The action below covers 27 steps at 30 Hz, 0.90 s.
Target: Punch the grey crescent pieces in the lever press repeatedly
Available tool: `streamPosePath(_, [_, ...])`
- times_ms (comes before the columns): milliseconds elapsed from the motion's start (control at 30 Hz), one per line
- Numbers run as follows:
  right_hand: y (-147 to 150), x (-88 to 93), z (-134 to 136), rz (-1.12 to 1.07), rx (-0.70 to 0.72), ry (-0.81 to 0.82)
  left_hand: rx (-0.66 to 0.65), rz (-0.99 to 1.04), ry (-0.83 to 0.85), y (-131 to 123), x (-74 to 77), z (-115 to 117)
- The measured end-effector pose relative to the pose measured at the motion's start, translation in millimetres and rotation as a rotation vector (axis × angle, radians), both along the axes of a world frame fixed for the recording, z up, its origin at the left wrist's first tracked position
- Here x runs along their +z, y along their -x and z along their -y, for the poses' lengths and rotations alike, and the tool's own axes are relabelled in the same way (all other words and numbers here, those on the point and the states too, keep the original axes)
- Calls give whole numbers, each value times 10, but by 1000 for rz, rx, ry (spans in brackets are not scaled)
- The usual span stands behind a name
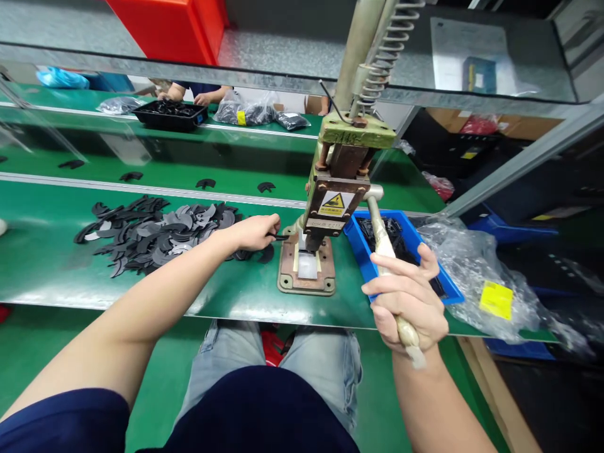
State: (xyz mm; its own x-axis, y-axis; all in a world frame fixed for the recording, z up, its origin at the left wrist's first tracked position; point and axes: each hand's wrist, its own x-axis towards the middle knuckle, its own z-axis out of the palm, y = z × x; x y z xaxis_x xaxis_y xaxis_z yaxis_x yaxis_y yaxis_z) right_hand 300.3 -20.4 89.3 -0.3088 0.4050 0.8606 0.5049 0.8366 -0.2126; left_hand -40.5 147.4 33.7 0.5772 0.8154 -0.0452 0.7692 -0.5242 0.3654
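In front of me stands a green hand press (333,189) with a warning label, its base plate (285,277) on the green bench. My right hand (408,299) is closed around the press lever (383,242), whose grip is wrapped in pale tape. At the left side of the base, my left hand (258,233) pinches a thin black plastic piece (279,237) that points toward the press. Under the ram a pale block (307,265) sits on the base. Left of that hand lies a pile of curved black plastic pieces (165,233).
A blue bin (450,292) with black parts stands right of the press, beside clear plastic bags (476,270). Black pieces (205,184) lie spaced along the green belt behind. Overhead, a metal shelf (278,47) carries a red bin (174,28). Across the line, a co-worker's hands (202,99) show near a black tray (170,116).
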Motion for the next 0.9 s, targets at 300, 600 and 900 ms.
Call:
streamPosePath(300, [88,-60,12,-125,-41,0,232,667,299,-440,-625,457])
streamPosePath(600, [130,-99,-2,-195,-40,-10,426,876,642,-603,-526,473])
streamPosePath(900, [112,-140,37,-195,-69,35,429,740,780,-844,-479,350])
